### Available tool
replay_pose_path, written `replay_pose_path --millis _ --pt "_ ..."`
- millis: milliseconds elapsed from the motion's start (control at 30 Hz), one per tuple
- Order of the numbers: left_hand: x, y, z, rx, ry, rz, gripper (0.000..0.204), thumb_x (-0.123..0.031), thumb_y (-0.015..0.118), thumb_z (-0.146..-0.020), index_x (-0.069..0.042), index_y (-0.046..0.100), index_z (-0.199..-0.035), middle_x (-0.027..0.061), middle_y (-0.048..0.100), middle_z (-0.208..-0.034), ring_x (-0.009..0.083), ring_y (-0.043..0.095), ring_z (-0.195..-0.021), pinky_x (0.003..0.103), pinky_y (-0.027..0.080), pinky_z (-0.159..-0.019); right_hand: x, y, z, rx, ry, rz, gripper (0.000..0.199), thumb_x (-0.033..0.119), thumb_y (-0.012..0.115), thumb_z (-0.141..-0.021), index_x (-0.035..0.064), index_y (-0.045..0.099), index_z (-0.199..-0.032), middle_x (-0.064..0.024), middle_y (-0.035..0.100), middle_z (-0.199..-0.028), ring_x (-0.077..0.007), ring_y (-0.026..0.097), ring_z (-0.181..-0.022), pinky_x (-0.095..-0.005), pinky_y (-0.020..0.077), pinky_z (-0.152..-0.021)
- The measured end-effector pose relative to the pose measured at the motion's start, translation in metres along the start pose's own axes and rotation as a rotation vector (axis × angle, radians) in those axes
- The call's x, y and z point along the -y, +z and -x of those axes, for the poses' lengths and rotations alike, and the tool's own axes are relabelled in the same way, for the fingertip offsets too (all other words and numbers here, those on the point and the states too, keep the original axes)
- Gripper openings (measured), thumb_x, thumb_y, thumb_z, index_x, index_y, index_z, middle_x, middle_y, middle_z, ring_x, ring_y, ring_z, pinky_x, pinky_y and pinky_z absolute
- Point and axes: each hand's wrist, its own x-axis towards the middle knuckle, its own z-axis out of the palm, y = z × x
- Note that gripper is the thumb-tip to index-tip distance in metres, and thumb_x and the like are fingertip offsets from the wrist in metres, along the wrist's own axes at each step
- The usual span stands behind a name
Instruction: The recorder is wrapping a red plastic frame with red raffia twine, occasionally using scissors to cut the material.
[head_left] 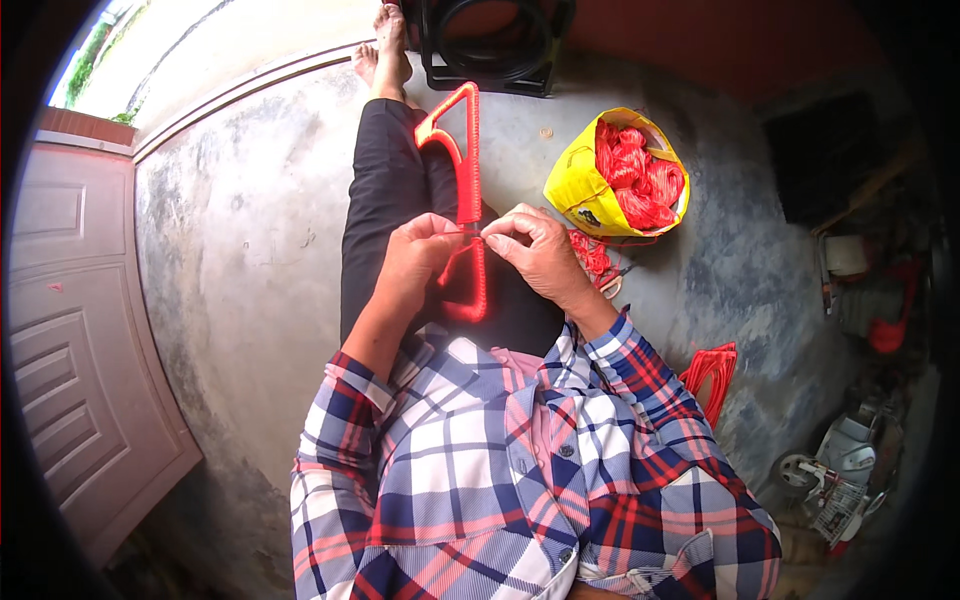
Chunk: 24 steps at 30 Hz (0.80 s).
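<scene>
A concrete floor (230, 250) is stretching under everything, its grey surface showing darker, blotchy stains, and the person is sitting above it with legs in black trousers (372, 190) reaching out toward a bare foot (391, 45). The red frame (469, 180) is lying along the thighs, its angular outline pointing away. The left hand (415, 255) is pinching cord (462, 246) between thumb and finger at the frame's left side. The right hand (535, 248) is pressing thumb and forefinger together at its right edge; whatever is sitting between those tips is too small to tell. Right of the legs, a yellow bag (573, 180) is standing open on the floor, holding red yarn (640, 180), while loose strands (592, 258) are lying just beside it. A red bundle (710, 380) is resting near the right sleeve (640, 365). A panelled door (75, 340) is filling the left side, and daylight is coming in at the upper left. A black stand (488, 45) is standing beyond the feet, and a small wheeled thing with a wire basket (838, 512) is sitting in the dim lower right.
</scene>
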Motion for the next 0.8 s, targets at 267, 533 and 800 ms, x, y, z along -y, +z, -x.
replay_pose_path --millis 267,533,800 --pt "-0.004 0.0 0.008 0.145 -0.012 0.166 0.011 -0.012 0.068 -0.088 -0.006 0.062 -0.082 -0.0027 0.058 -0.07 0.0052 0.049 -0.06 0.02 0.038 -0.057 0.003 0.0 -0.006 -0.005 -0.11 0.062 0.01 0.004 0.072 -0.08 0.0026 0.071 -0.09 -0.0046 0.061 -0.081 -0.0132 0.06 -0.069 -0.0267 0.0479 -0.061" --pt "-0.006 0.008 0.007 0.126 0.061 0.098 0.011 -0.013 0.066 -0.09 -0.005 0.063 -0.084 -0.0025 0.057 -0.068 0.0055 0.047 -0.057 0.021 0.037 -0.056 -0.003 0.009 -0.017 0.061 -0.235 -0.032 0.009 0.003 0.073 -0.079 0.0027 0.07 -0.087 -0.0036 0.06 -0.082 -0.0128 0.059 -0.075 -0.0253 0.0478 -0.068" --pt "0.019 -0.003 -0.013 0.011 0.023 0.135 0.009 -0.013 0.06 -0.091 -0.006 0.06 -0.086 -0.0018 0.058 -0.074 0.0058 0.047 -0.061 0.022 0.038 -0.056 0.036 -0.088 -0.008 0.14 -0.095 -1.098 0.007 0.013 0.066 -0.085 0.0078 0.064 -0.081 -0.0017 0.055 -0.073 -0.0173 0.056 -0.076 -0.0394 0.0452 -0.084"
